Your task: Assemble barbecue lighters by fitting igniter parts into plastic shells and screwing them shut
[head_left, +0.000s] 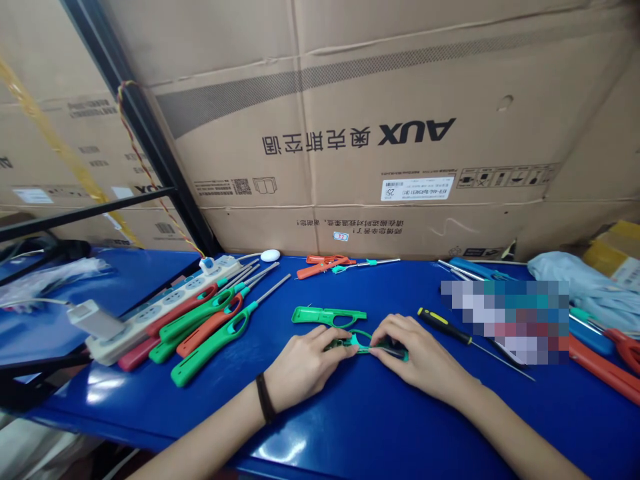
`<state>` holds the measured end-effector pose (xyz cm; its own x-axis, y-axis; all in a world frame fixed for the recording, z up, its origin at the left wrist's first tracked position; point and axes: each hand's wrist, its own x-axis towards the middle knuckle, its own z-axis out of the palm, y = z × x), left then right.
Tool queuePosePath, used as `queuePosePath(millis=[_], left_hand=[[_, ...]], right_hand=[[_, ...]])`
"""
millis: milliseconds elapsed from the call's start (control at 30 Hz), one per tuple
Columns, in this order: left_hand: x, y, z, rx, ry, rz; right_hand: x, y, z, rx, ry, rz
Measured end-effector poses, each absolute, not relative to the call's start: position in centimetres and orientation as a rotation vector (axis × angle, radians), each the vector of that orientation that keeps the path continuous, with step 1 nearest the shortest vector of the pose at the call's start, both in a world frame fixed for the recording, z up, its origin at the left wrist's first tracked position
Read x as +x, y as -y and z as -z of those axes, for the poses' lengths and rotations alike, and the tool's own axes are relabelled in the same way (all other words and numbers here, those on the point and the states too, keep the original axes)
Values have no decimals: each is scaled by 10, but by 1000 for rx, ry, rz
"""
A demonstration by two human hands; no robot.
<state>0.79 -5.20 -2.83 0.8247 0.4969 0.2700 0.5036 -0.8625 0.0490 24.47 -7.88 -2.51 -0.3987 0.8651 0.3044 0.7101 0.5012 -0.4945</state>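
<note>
My left hand (307, 363), with a dark band at the wrist, has its fingers closed on one end of an opened green utility lighter (364, 348). A teal trigger piece (357, 340) shows between my hands. My right hand (420, 350) pinches the other end of that lighter, and its fingers partly hide the parts inside. Just beyond my hands lies a loose green lighter shell half (327, 316) on the blue table. A screwdriver (445, 325) with a black and yellow handle rests beyond my right hand, its shaft pointing toward the lower right.
Several red and green lighters (213, 343) lie at left against a white power strip (143, 320). An opened orange lighter (323, 267) is by the cardboard wall (320, 167). Right of the screwdriver are a pixelated patch, a red lighter (600, 367) and a pale plastic bag (580, 280).
</note>
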Motion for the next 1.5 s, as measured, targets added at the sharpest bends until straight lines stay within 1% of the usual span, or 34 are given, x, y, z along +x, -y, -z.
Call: queuePosePath(millis=[300,400,633,800,1033,1233,1367,1500], left_hand=[[10,50,31,-2983,781,521],[10,52,31,-2953,754,489],[13,55,25,-2947,808,335],[14,55,21,-2950,811,328],[15,56,17,-2930,785,280],[13,53,17,-2925,769,287],[14,54,16,-2918,748,278],[14,54,17,-2906,740,262]], right_hand=[[231,84,26,-1201,2388,-79],[227,85,29,-1166,2397,35],[230,87,36,-1121,2361,89],[228,79,28,-1191,2397,-4],[257,78,21,-1213,2393,-393],[272,85,22,-1331,2351,-364],[272,78,20,-1288,2404,-287],[275,77,24,-1213,2436,-316]])
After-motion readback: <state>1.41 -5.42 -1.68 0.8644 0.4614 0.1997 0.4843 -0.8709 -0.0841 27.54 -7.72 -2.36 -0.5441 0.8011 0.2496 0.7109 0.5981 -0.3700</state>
